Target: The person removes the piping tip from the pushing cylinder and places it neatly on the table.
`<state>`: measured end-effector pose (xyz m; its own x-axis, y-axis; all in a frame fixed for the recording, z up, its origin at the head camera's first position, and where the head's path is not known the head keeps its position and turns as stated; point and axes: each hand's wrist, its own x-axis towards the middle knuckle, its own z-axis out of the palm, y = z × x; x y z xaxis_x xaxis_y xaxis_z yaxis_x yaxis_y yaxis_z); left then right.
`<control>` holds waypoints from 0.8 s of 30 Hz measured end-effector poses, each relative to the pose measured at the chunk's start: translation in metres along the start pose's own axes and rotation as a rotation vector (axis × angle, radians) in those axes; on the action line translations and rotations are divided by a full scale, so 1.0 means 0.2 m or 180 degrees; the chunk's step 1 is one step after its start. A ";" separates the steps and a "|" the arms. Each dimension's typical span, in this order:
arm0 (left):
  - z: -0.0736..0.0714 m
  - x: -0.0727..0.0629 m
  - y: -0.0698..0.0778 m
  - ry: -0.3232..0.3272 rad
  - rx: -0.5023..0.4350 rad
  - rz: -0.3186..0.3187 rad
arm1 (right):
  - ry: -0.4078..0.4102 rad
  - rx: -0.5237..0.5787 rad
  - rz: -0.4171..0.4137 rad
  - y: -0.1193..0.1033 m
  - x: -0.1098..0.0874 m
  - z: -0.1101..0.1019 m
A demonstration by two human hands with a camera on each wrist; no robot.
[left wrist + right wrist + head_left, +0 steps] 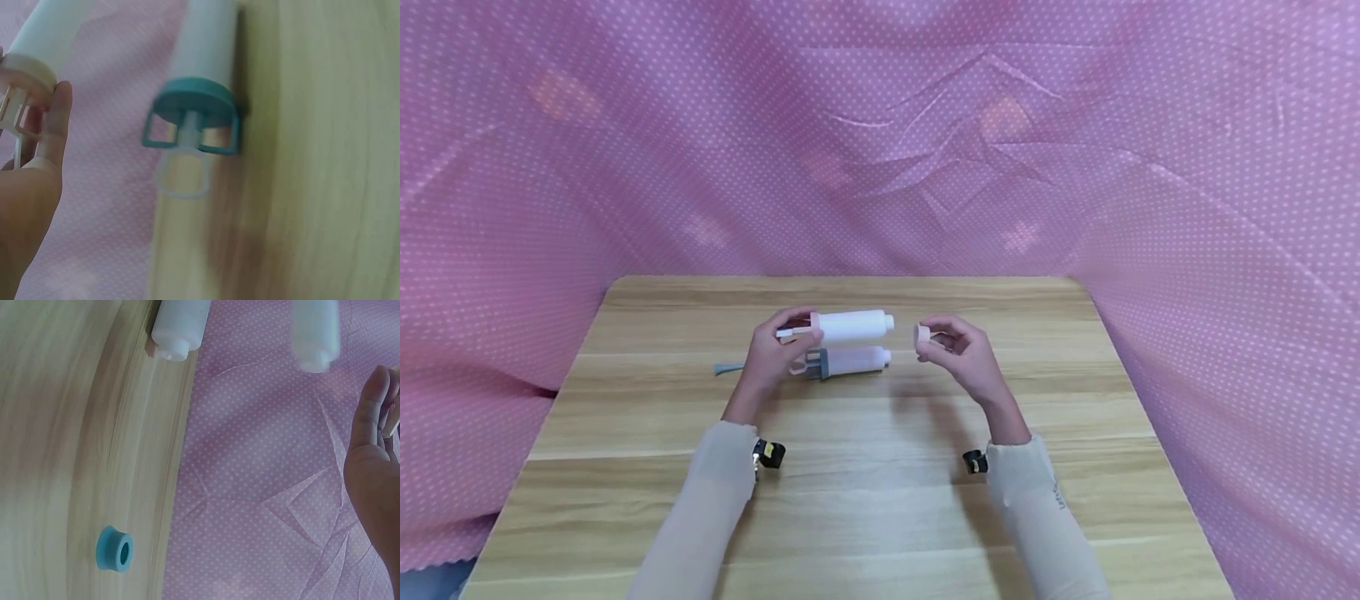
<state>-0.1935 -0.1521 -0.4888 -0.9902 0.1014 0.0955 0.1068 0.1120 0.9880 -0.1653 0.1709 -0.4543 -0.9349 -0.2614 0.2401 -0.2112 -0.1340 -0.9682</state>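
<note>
A white tube (853, 326) is held by its collar (815, 322) in the left hand (769, 357) above the bench (865, 508), nozzle (889, 322) to the right; just apart, a pale cap (922, 335) is pinched by the right hand (967, 360). Cap fitting seems in hand; alignment with the nozzle would be called for next.

We're wearing a long off-white left sleeve (688, 517) and a matching right sleeve (1048, 537), cuffs (730, 435) gathering slightly. Right one's carrying dark lettering (1059, 496), too small to read. We're also sporting a blocky black left unit (772, 454), showing a yellow patch and silvery bit (756, 468), plus a black right unit (975, 462), also showing yellow.
</note>
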 end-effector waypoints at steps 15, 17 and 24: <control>-0.03 0.19 -0.31 0.0176 0.0257 -0.0397 | -0.0171 0.0043 0.0003 0.00 -0.01 0.01; -0.05 0.20 -0.34 0.0193 0.0287 -0.0436 | -0.0197 0.0030 0.0027 0.00 -0.01 0.02; -0.03 0.23 -0.41 -0.0074 0.0405 -0.0473 | -0.0231 -0.0005 0.0123 0.00 -0.02 0.04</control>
<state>-0.2475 -0.1633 -0.5640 -0.9938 0.0970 -0.0544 -0.0284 0.2514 0.9675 -0.1592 0.1646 -0.4553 -0.9192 -0.3348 0.2071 -0.1760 -0.1210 -0.9769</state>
